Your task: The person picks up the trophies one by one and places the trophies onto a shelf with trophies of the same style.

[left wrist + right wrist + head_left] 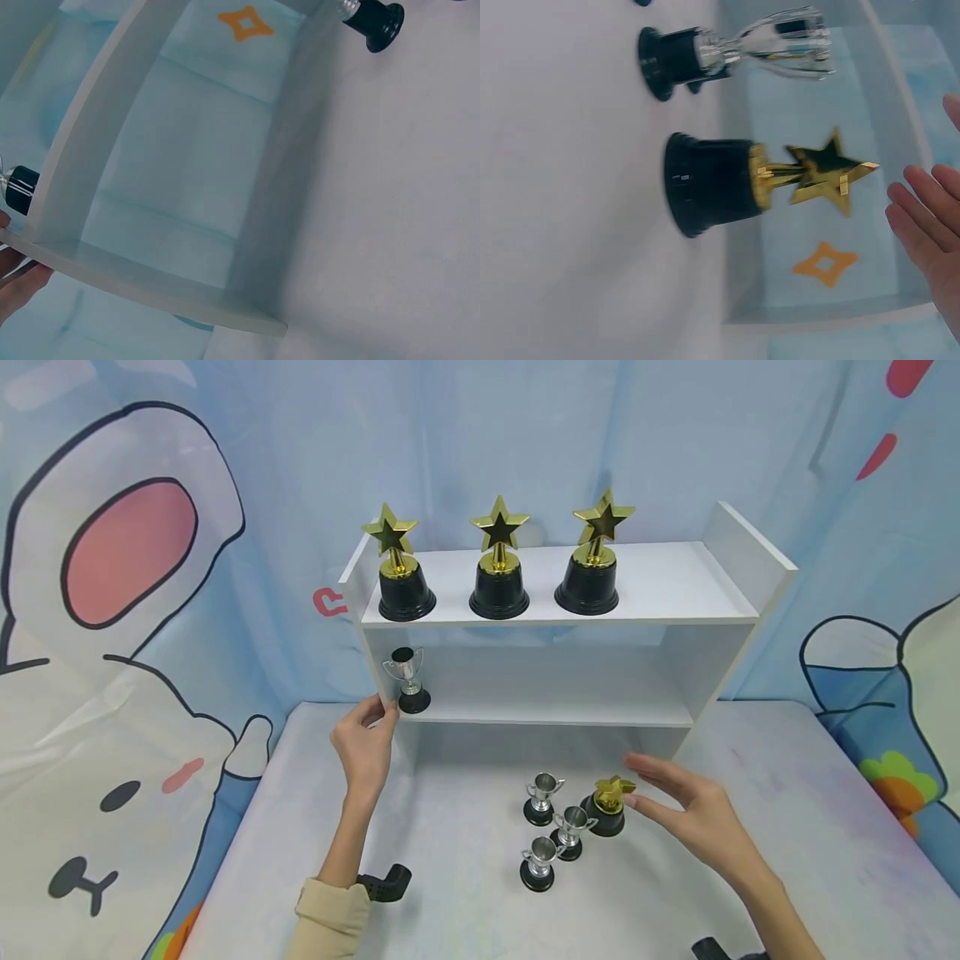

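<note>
My left hand (365,745) holds the left side panel of a white two-tier shelf (555,724), its thumb inside and its fingers outside, as the left wrist view shows. Just above that thumb, a small silver cup trophy (406,677) stands on the middle board. My right hand (693,814) is spread beside a gold star trophy (606,806) with a black base, upright on the table. In the right wrist view, its fingers (922,214) are apart from the star's tip. Three silver cup trophies, among them a front one (538,863), stand left of that star.
Along the top board stand three gold star trophies: left (402,568), middle (499,564) and right (593,560). Raised side panels (750,556) flank the board. A blue cartoon curtain (525,435) hangs behind the white table (465,910).
</note>
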The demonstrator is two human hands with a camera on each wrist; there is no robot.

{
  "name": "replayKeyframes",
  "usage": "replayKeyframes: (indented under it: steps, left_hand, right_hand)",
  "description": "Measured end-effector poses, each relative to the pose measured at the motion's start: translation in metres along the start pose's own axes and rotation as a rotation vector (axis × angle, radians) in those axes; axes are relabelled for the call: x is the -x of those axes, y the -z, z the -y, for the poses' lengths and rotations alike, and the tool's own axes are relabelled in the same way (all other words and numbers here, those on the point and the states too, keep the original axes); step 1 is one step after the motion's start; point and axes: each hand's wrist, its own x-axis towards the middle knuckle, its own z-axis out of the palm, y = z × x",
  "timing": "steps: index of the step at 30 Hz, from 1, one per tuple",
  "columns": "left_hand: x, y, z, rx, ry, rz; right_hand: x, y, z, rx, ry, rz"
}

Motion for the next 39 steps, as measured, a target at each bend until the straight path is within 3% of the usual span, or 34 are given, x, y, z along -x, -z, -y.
replayKeyframes:
  steps: [10, 20, 28, 39]
  left_hand:
    - [0.000, 0.000, 0.000, -0.008, 0.001, 0.007]
    - [-0.001, 0.001, 0.001, -0.006, 0.010, 0.018]
    - [-0.001, 0.001, 0.001, -0.014, 0.008, 0.012]
    - [-0.001, 0.001, -0.001, -0.009, 0.029, 0.020]
  right_hand:
    - [0.004, -0.022, -0.035, -0.047, -0.113, 0.015]
    - [0.003, -0.036, -0.049, -0.088, -0.254, 0.098]
    - [0.002, -0.047, -0.058, -0.086, -0.238, 0.105]
    - [0.001, -0.059, -0.059, 0.100, -0.173, 0.063]
